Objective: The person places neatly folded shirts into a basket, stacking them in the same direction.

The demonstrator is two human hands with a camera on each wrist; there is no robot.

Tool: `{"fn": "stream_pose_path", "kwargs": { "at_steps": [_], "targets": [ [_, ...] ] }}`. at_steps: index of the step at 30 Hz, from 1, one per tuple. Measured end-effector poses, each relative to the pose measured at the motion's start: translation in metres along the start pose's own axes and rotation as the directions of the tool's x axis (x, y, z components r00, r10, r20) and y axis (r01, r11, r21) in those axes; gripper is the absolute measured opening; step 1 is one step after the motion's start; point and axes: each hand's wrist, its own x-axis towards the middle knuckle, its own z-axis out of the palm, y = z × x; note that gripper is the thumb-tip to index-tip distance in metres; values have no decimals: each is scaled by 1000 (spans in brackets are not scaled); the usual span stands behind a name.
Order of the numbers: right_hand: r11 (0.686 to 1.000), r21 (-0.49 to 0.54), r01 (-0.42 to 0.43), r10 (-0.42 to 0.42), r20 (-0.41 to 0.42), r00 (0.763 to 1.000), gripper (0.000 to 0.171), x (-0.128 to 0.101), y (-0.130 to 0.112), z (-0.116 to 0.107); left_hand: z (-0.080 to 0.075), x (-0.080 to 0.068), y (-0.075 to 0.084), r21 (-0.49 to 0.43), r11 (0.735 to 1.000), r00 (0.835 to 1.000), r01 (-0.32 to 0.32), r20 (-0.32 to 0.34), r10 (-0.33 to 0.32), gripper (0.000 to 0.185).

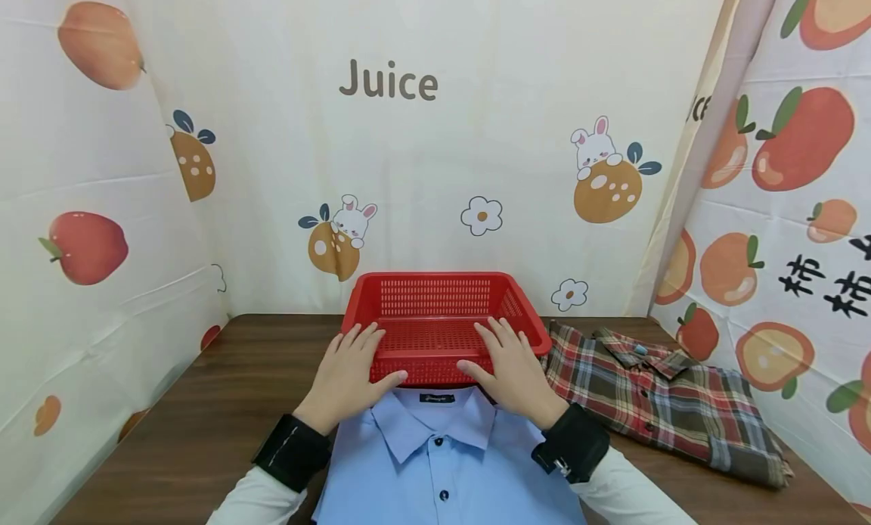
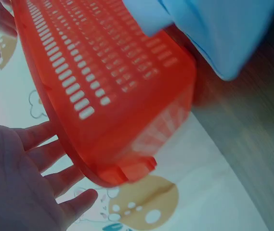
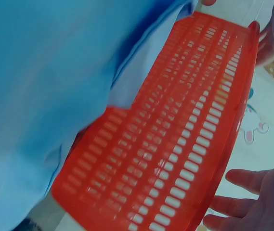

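A red plastic basket (image 1: 430,369) with slotted walls stands in front of me, its opening upward. My left hand (image 1: 348,381) is at the left part of its near rim, fingers spread and nearly straight. In the left wrist view the fingertips (image 2: 62,178) of that hand are right at the rim. My right hand (image 1: 510,372) lies over the near rim farther right, fingers extended and thumb apart. A light blue shirt (image 1: 445,464) with a collar and dark buttons is spread on the table between my forearms, its collar close to the basket.
A folded plaid shirt (image 1: 653,404) lies on the dark wooden table (image 1: 184,427) to the right of the basket. Behind the basket hangs a pale curtain (image 1: 422,154) printed with fruit and rabbits. Similar printed cloth (image 1: 782,283) borders the right side.
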Motion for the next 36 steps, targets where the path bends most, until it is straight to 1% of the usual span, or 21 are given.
{"fn": "stream_pose_path", "kwargs": {
  "at_steps": [3,9,13,18,24,26,28,31,33,36],
  "targets": [
    [1000,-9,-16,16,-12,1000,73,-2,9,-3,-2,-3,-7,1,1000,1000,13,-4,-13,76],
    [998,-55,-43,41,-50,998,72,-8,30,-12,-8,-9,-20,-11,1000,999,22,-43,-23,76],
    [995,-74,-67,63,-55,997,71,-14,43,-19,-10,-14,-29,-25,999,998,31,-61,-32,78],
    [992,-62,-109,106,-51,993,75,-23,59,-26,-10,-22,-42,-34,998,997,53,-49,-55,80],
    [978,-61,-199,197,-27,980,81,-32,74,-33,-13,-34,-52,2,996,996,86,-24,-85,79],
    [969,-60,-239,239,-12,971,82,-36,78,-35,-12,-35,-54,3,995,995,98,-6,-98,80],
    [960,-62,-272,273,8,962,79,-40,82,-37,-11,-35,-56,-8,994,993,113,28,-113,81],
    [952,-83,-295,299,44,953,67,-48,85,-35,-6,-34,-56,-37,990,985,138,105,-134,83],
    [958,-89,-272,277,54,959,57,-52,84,-31,-3,-34,-57,-64,983,972,171,173,-157,84],
    [973,-62,-221,224,60,973,45,-55,78,-21,2,-36,-57,-110,970,945,217,274,-180,81]
  ]
}}
